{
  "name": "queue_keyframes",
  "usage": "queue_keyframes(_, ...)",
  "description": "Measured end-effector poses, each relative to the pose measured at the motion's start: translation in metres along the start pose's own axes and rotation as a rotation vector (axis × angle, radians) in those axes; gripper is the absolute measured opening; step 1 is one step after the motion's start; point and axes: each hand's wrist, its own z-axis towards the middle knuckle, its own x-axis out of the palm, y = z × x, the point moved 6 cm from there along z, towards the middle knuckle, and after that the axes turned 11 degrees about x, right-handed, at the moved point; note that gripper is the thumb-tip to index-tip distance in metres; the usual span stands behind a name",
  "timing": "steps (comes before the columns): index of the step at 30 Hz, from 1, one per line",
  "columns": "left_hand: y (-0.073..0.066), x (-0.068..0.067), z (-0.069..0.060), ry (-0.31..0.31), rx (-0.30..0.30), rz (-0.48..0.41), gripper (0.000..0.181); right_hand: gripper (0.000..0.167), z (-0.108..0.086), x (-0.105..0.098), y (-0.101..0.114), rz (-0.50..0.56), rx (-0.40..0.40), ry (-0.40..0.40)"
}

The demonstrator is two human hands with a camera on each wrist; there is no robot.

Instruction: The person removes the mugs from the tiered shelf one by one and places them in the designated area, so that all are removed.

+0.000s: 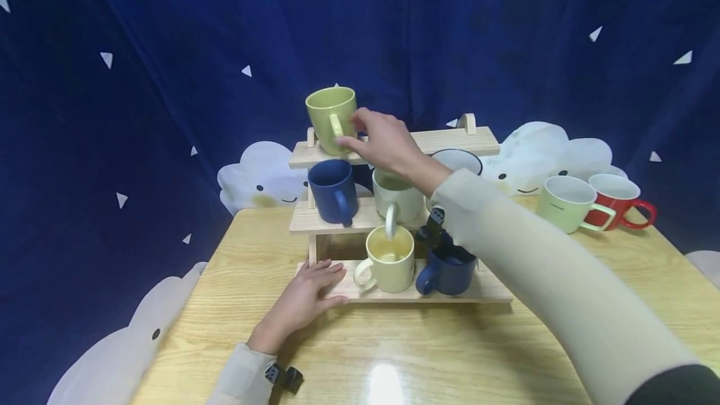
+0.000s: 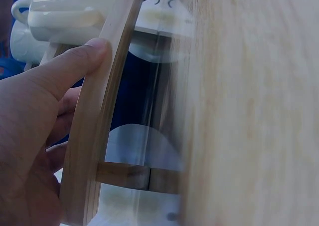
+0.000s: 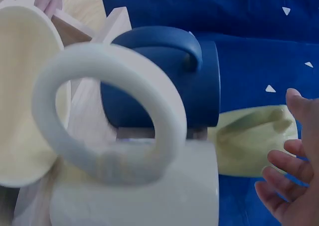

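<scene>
A yellow-green mug (image 1: 330, 119) stands, slightly tilted, at the left end of the top board of a three-tier wooden rack (image 1: 444, 140). My right hand (image 1: 388, 141) is beside its handle, thumb and fingers parted; in the right wrist view the fingers (image 3: 286, 183) look loose around the mug's end, not closed on it. My left hand (image 1: 306, 292) rests on the left end of the bottom board. Its fingers lie along the top, and the thumb (image 2: 94, 49) touches the front edge. Below the yellow-green mug sits a blue mug (image 1: 332, 192).
A whitish mug (image 1: 396, 195) and a dark-rimmed white mug (image 1: 458, 160) share the middle board. The bottom board carries a cream mug (image 1: 389, 261) and a dark blue mug (image 1: 450, 272). On the table at right stand a pale green mug (image 1: 567, 206) and a red mug (image 1: 615, 199).
</scene>
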Motion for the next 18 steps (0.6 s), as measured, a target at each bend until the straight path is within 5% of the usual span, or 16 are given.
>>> queue_keyframes(9, 0.001, 0.001, 0.0, -0.002, 0.007, 0.004, 0.062, 0.048, 0.005, 0.013, 0.015, -0.054, -0.003, -0.032)
queue_keyframes(18, 0.001, 0.001, -0.001, -0.001, 0.0, -0.001, 0.062, 0.03, 0.006, 0.017, 0.014, 0.012, -0.001, -0.048)
